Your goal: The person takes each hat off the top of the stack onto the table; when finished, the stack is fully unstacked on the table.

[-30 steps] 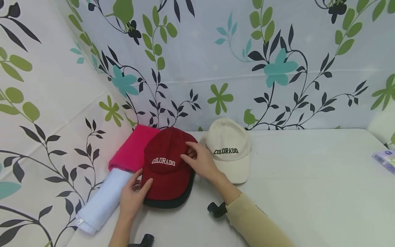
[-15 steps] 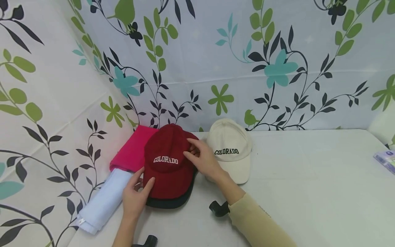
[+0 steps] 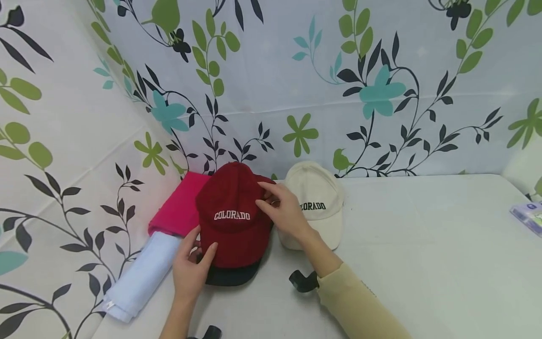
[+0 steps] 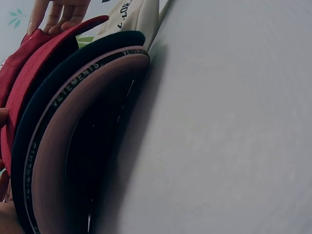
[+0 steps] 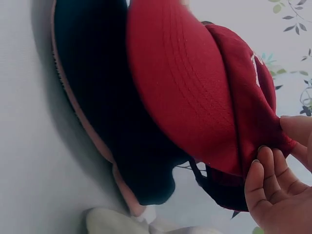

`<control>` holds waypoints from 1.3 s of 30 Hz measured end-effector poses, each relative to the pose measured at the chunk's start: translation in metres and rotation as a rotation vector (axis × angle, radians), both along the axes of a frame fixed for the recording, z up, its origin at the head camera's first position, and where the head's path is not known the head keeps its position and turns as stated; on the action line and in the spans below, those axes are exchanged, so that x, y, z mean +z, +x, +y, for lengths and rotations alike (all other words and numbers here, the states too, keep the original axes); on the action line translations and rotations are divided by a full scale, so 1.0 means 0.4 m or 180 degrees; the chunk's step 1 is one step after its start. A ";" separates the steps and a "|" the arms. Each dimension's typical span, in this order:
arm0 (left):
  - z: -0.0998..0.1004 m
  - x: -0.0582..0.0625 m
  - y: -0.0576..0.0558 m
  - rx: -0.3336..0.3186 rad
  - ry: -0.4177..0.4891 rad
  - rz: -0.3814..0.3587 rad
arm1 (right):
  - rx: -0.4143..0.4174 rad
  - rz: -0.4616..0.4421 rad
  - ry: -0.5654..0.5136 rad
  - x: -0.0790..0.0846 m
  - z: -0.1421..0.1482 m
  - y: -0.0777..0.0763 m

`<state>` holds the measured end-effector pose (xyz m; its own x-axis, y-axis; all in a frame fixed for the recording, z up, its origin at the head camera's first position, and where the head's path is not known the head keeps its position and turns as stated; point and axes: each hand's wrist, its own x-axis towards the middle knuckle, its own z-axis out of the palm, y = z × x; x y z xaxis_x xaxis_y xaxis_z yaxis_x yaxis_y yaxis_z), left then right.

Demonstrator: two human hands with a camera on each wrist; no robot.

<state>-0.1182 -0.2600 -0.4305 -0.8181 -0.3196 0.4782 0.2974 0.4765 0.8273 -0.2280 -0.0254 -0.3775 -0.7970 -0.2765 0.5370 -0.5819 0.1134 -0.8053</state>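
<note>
A red baseball cap (image 3: 233, 245) with white COLORADO lettering is gripped by both hands. My left hand (image 3: 190, 270) pinches the left side of its brim, thumb in front. My right hand (image 3: 285, 212) pinches the right side of the crown; in the right wrist view its thumb and fingertips (image 5: 265, 156) squeeze the red cloth. Beneath the red cap sits a dark cap (image 3: 233, 277), and under that a pink brim (image 4: 53, 165) edged with a VETEMENTS band. A gap shows between the red brim and the dark one in both wrist views.
A cream COLORADO cap (image 3: 313, 188) stands right of the stack, partly behind my right hand. At left lie a folded bright pink cloth (image 3: 178, 207) and a rolled light blue cloth (image 3: 144, 278). A purple packet (image 3: 529, 217) is at the far right edge. Leaf-patterned fabric hangs behind.
Both hands have shifted a little right and lifted the red cap. Its brim has risen, so more of the dark brim shows. The other caps and the cloths stay put.
</note>
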 end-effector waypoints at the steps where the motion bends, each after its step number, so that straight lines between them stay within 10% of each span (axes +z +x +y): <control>1: 0.003 0.002 0.001 -0.0014 0.0009 0.0015 | -0.0008 -0.0015 -0.0010 0.004 0.002 0.000; 39: 0.103 0.083 -0.068 -0.0313 0.0066 0.0497 | -0.0069 -0.0032 -0.0207 0.090 0.101 -0.033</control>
